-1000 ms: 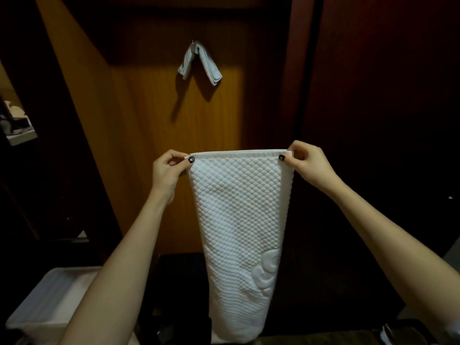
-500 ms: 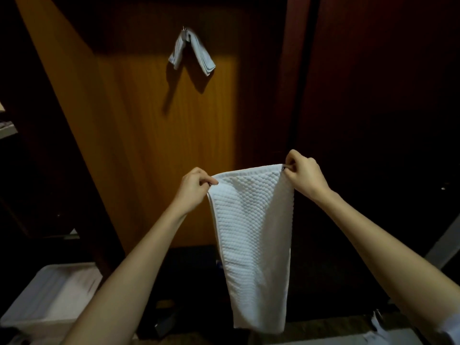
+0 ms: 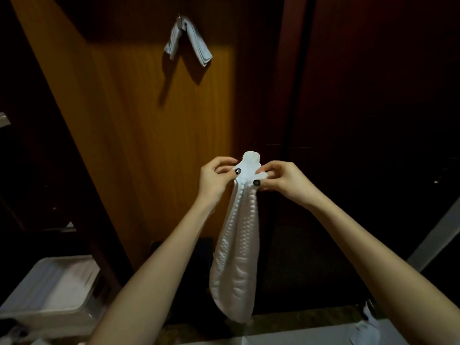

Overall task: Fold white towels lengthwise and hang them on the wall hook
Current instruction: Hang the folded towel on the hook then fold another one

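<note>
Left hand [image 3: 214, 179]: thumb and curled fingers pinch top edge of white towel [image 3: 239, 245]. Right hand [image 3: 283, 181]: pinches same edge just beside, fingers curled. Hands nearly touching, likely so top corners meet and lengthwise fold sets. Towel hangs below the grip as narrow doubled strip, well below wall hook [image 3: 179, 19], not yet hung.

Low left: white bin [image 3: 49, 290]. Bottom: stone-like ledge [image 3: 286, 319]. Beyond: lit wooden panel [image 3: 149, 133], dark doors to right. High on panel: hook, pale folded cloth [image 3: 199, 46] draped over it.
</note>
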{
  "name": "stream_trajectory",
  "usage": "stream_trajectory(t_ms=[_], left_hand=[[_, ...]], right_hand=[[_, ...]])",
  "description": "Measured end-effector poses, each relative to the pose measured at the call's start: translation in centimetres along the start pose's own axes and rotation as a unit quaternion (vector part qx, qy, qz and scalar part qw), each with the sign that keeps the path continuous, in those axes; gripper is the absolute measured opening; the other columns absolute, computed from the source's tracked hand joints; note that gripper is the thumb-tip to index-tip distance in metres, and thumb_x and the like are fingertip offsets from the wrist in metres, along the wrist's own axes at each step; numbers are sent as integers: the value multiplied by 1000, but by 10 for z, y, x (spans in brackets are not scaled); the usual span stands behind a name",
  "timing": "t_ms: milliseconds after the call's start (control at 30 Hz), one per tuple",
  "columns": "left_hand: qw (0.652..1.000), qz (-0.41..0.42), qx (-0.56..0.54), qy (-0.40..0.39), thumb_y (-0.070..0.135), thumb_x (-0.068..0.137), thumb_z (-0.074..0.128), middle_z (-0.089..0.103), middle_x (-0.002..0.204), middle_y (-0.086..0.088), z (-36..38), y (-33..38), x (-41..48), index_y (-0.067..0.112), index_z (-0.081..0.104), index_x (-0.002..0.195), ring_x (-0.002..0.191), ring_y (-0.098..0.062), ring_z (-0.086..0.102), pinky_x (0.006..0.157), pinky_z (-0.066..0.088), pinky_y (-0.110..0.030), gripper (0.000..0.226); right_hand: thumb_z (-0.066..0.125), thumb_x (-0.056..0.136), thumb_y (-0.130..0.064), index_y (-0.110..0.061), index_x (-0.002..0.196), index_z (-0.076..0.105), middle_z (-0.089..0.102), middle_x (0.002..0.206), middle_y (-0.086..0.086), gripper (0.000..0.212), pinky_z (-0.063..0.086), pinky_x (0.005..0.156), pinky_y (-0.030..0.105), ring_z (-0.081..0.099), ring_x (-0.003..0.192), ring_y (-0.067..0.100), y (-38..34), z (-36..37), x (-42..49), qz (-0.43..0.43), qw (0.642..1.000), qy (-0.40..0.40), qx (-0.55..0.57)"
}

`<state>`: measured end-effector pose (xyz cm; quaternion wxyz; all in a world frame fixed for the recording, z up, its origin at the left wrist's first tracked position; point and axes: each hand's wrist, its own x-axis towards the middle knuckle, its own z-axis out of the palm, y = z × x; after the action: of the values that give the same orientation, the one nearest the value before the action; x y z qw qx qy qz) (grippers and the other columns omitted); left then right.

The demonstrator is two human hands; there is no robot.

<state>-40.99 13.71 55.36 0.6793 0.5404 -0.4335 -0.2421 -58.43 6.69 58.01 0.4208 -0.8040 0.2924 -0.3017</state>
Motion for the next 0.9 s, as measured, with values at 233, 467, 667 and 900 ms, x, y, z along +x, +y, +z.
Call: stream_trajectory(t_ms=[233,467,667,900], left_hand=[[999,-21,-3,-33,3,80,72,73,82,0,-6,-5,-5,18,66,89,79,-9,70,66,52,-17,18],[995,-3,-14,-95,-1,82,68,71,81,1,-19,3,-4,15,62,89,75,-5,68,64,51,-16,18],[992,2,-49,-119,-4,81,68,74,79,1,-19,10,-5,14,63,89,78,-9,70,65,52,-18,20],[993,-15,-96,-66,-6,78,66,74,93,-3,-20,5,-2,14,60,89,83,-13,69,63,53,-22,23]], right_hand=[[75,83,-14,-14,97,67,71,83,-5,16,55,73,22,69,78,3,-9,7,-9,-59,990,1,-130],[65,91,-16,-10,96,69,66,81,-5,8,45,65,14,62,74,2,-29,11,-6,-141,964,-8,-227],[67,88,-22,-11,92,68,53,108,0,12,45,84,25,50,101,13,-35,19,-1,-193,943,-9,-270],[67,90,-26,-14,90,59,60,79,-8,14,45,63,25,56,73,4,-30,20,7,-172,955,-18,-240]])
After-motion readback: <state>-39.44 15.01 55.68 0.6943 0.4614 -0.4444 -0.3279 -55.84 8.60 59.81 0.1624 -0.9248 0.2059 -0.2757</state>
